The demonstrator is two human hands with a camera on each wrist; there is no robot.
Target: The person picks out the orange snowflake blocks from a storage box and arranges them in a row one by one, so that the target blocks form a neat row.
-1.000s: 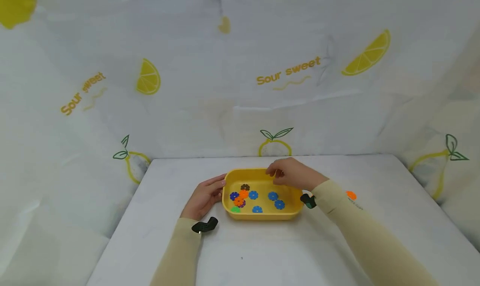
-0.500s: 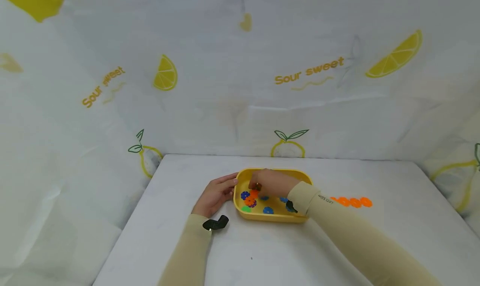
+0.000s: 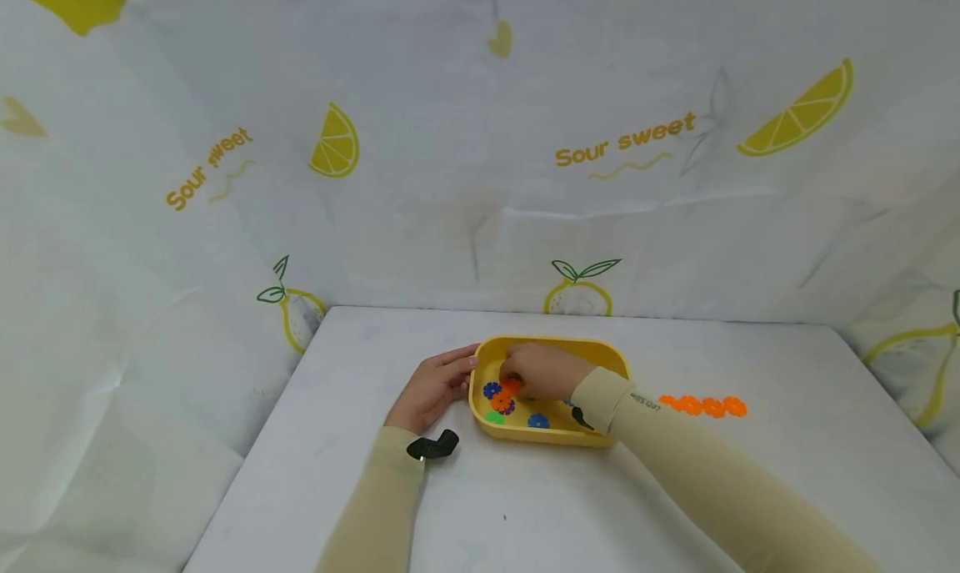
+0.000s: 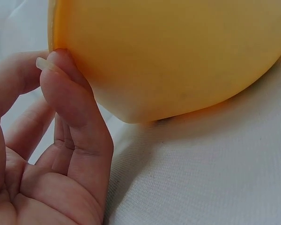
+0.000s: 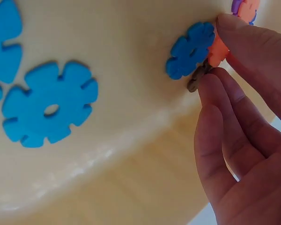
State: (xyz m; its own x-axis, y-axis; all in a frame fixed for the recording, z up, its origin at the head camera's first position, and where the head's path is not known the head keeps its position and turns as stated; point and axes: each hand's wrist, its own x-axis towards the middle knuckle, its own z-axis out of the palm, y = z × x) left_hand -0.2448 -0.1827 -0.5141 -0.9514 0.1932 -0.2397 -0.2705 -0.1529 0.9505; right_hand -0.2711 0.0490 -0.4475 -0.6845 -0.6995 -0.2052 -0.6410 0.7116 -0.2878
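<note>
A yellow tray point(image 3: 555, 435) stands on the white table, holding several notched plastic discs. My left hand point(image 3: 431, 389) grips the tray's left wall near the far corner; the thumb point(image 4: 72, 93) shows against the wall in the left wrist view. Down inside the tray, my right hand point(image 3: 543, 371) pinches an orange disc point(image 5: 218, 51) between thumb and fingers. Against those fingertips lies a brown disc point(image 5: 196, 77), with a blue disc point(image 5: 191, 50) beside it. Another blue disc point(image 5: 50, 104) lies flat nearby. The right hand hides part of the tray floor in the head view.
To the right of the tray, a row of orange discs point(image 3: 712, 407) lies on the table point(image 3: 495, 506), partly behind the right sleeve. Dark blue point(image 3: 492, 390) and green point(image 3: 494, 419) discs sit at the tray's left end. A lemon-printed cloth point(image 3: 450, 181) hangs behind.
My right hand has gone from above the tray's right side leftward and down to the discs. The head view has shifted, uncovering more of the orange row. The left hand stays at the tray.
</note>
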